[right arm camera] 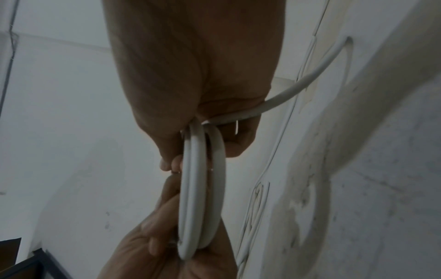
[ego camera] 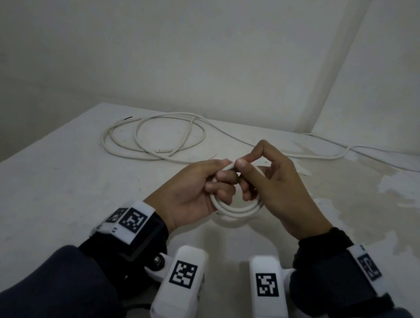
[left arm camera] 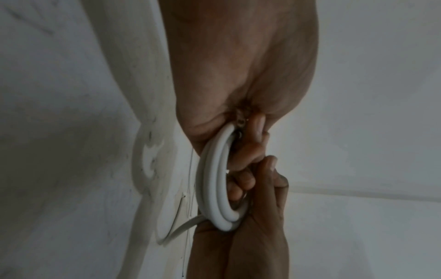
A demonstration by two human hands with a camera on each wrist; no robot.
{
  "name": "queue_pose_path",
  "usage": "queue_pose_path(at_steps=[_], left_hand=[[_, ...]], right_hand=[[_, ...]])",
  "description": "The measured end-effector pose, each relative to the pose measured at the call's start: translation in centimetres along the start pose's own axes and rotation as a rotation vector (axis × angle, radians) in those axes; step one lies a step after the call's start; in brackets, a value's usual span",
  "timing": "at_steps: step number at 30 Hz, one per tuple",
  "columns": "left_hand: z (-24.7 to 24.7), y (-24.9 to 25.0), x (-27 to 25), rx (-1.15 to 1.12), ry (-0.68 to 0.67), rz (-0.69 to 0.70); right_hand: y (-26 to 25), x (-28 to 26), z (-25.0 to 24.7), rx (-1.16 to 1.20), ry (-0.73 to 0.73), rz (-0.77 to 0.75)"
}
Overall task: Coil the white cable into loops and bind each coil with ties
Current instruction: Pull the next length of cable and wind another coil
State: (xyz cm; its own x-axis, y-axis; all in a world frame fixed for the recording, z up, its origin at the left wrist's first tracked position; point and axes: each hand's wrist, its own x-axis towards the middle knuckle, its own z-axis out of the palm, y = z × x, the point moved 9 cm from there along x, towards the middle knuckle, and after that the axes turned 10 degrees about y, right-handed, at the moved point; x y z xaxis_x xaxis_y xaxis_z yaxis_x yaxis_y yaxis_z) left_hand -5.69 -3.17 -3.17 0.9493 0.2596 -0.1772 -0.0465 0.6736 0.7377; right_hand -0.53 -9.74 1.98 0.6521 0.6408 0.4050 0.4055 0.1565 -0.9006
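Observation:
A small coil of white cable hangs upright between both hands above the table's near middle. My left hand grips the coil's left side with its fingers curled through the loops. My right hand pinches the top of the coil between thumb and forefinger, its other fingers curled behind the loops. From the coil a free run of cable leads away past the right hand. A thin wire-like strand shows by the right fingers; I cannot tell whether it is a tie.
More white cable lies in wide loose loops at the back left of the white table. Another stretch runs along the back right by the wall. The tabletop is stained on the right.

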Motion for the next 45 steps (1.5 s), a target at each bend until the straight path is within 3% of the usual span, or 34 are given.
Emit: queue_pose_path(at_steps=[3, 10, 16, 19, 21, 25, 31, 34, 36, 38, 42, 45], left_hand=[[-0.1, -0.1, 0.0, 0.024, 0.058, -0.005], [-1.3, 2.6, -0.1, 0.230, 0.306, 0.305], [-1.1, 4.2, -1.3, 0.374, 0.387, 0.545], [-0.5, 4.5, -1.3, 0.381, 0.370, 0.585], [-0.1, 4.3, -0.9, 0.313, 0.325, 0.529], [-0.7, 2.5, -0.1, 0.079, 0.255, 0.234], [-2.2, 1.9, -0.3, 0.036, 0.382, 0.127], [-2.4, -0.2, -0.6, 0.280, 0.376, -0.033], [-1.9, -1.8, -0.9, 0.499, 0.308, -0.163], [-1.4, -2.9, -0.9, 0.568, 0.236, -0.241], [-1.1, -3.4, -0.8, 0.455, 0.198, -0.252], [-1.4, -1.6, -0.2, 0.199, 0.290, -0.047]], right_hand=[[0.5, -0.2, 0.4, 0.014, -0.067, 0.070], [1.7, -0.9, 0.8, 0.380, -0.168, 0.421], [1.9, -1.5, 1.8, 0.438, -0.238, 0.496], [1.8, -0.9, 1.6, 0.464, -0.165, 0.439], [1.2, -0.1, 1.1, 0.474, -0.068, 0.359], [0.1, 0.7, -0.1, 0.629, 0.078, 0.274], [-1.4, 0.4, 0.7, 0.720, 0.028, 0.191], [-2.0, 0.4, 0.4, 0.834, 0.030, 0.189], [-1.9, 0.4, 0.4, 0.921, 0.026, 0.213], [-1.7, 0.3, 0.6, 0.975, 0.019, 0.241], [-1.3, 0.1, 0.9, 1.006, 0.007, 0.269], [-1.1, 0.4, 0.5, 0.956, 0.017, 0.258]])
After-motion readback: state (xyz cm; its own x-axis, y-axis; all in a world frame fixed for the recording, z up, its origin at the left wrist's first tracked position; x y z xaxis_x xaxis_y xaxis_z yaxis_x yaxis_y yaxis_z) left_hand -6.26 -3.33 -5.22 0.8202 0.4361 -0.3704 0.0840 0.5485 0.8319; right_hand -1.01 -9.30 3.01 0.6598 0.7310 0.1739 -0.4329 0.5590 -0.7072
